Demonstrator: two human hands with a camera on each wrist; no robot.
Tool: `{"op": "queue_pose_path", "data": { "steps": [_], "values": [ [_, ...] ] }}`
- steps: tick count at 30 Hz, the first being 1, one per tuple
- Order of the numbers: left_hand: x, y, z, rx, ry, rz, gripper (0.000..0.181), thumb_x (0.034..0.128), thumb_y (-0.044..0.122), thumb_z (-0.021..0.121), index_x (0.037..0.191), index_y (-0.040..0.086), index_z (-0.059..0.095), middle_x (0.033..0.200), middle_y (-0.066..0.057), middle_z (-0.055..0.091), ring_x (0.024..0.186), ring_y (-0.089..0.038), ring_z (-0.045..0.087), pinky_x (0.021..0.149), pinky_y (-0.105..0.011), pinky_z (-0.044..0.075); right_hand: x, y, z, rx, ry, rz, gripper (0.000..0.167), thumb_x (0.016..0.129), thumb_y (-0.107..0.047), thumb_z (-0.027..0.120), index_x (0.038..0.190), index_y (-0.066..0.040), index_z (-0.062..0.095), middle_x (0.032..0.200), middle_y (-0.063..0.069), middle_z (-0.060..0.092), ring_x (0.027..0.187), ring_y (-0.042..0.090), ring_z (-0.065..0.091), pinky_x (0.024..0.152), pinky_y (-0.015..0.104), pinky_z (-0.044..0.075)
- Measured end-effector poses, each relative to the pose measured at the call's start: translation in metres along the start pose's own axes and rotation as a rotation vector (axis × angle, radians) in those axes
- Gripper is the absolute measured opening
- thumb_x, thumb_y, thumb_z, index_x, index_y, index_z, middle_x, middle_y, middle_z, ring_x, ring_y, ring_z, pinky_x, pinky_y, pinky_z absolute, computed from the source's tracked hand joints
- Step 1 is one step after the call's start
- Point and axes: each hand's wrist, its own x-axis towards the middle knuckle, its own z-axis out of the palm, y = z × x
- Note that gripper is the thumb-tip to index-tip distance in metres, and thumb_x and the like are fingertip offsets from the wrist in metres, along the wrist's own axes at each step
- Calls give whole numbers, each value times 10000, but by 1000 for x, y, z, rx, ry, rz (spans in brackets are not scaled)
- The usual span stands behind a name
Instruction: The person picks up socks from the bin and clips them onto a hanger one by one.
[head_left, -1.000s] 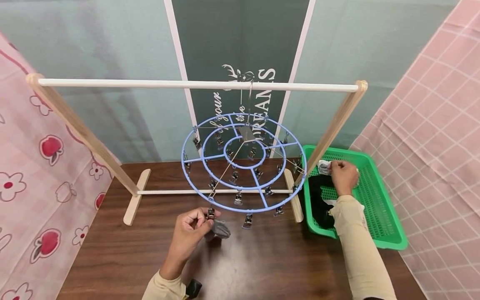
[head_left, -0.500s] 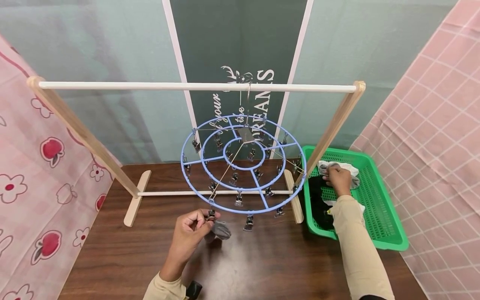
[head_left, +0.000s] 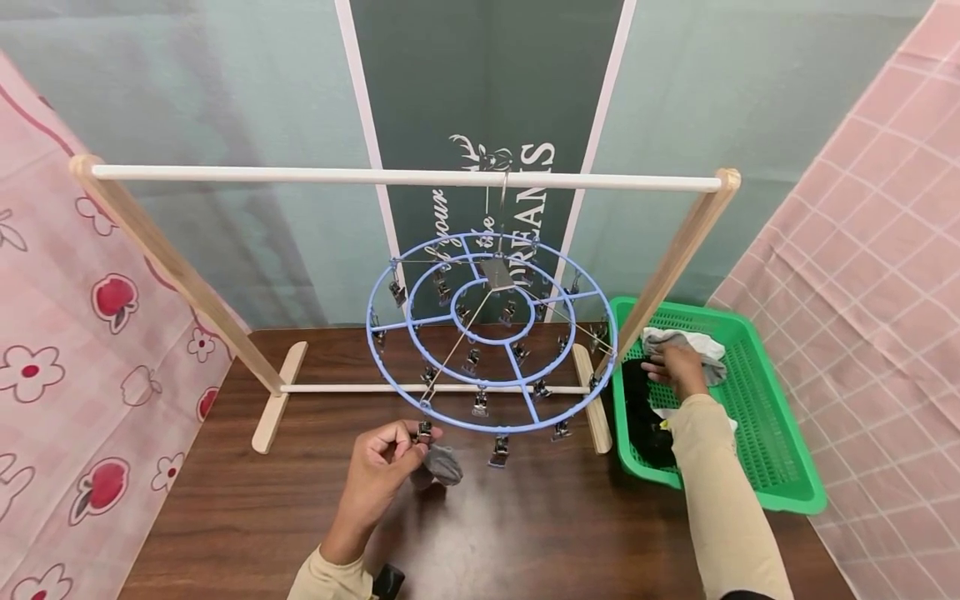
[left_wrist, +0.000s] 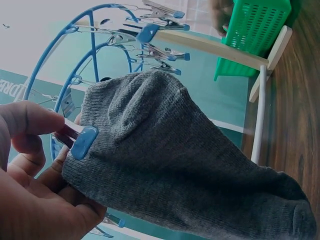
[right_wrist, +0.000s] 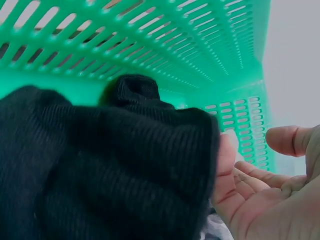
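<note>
My left hand [head_left: 378, 475] pinches a metal clip [left_wrist: 84, 142] with blue tips, which hangs from the near rim of the round blue hanger [head_left: 472, 422]. The clip bites the cuff of a grey sock [left_wrist: 165, 130], and my fingers lie against that cuff. The rest of the sock hangs free. Inside the green basket [head_left: 787, 450], my right hand [right_wrist: 270, 195] has its thumb spread away from its fingers. Its fingertips reach behind the edge of a black knit garment [right_wrist: 125, 160], perhaps touching it. Grey and white cloth [head_left: 705, 346] lies at the basket's far side.
A white rail [head_left: 262, 174] on wooden posts [head_left: 187, 283] carries the hanger. Several other clips [head_left: 501, 450] dangle from its rings. The right post stands between hanger and basket. Everything rests on a dark wooden table [head_left: 525, 533], with curtains behind and at both sides.
My right hand has let go of the grey and white cloth and moved nearer, over the black garment. The left hand keeps its hold at the clip; the view has shifted slightly.
</note>
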Motion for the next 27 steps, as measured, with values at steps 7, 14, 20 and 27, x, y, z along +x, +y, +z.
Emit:
{"op": "queue_pose_path", "data": {
  "steps": [7,14,20,27],
  "values": [
    [1,-1,0,-13,9,-6,381,809,-199,549,633,18,289,928,-353,631,894,-213,683,715,-190,510,11,1,-1,28,-51,65,599,1045,-259,329,1537,-53,56,1551,253,164,975,142,653,899,307,511],
    [1,-3,-1,-14,2,24,374,814,-199,556,658,13,291,934,-254,671,909,-206,678,729,-205,520,17,1,2,17,-131,81,605,1050,-250,317,1538,-69,8,1570,242,67,1242,281,513,973,346,466],
    [2,-6,-3,-14,-36,86,326,816,-216,555,699,5,346,974,-126,698,931,-173,664,749,-193,502,18,1,4,28,-243,63,603,1054,-195,269,1526,-86,-90,1575,230,-66,1372,378,310,1031,395,413],
    [2,-6,-5,81,-79,186,208,815,-233,546,806,-51,646,1008,-163,689,976,-243,656,868,-238,500,18,7,3,-18,-149,82,584,1035,-209,356,1532,-30,104,1583,200,64,1295,290,443,970,348,469]
  ]
}}
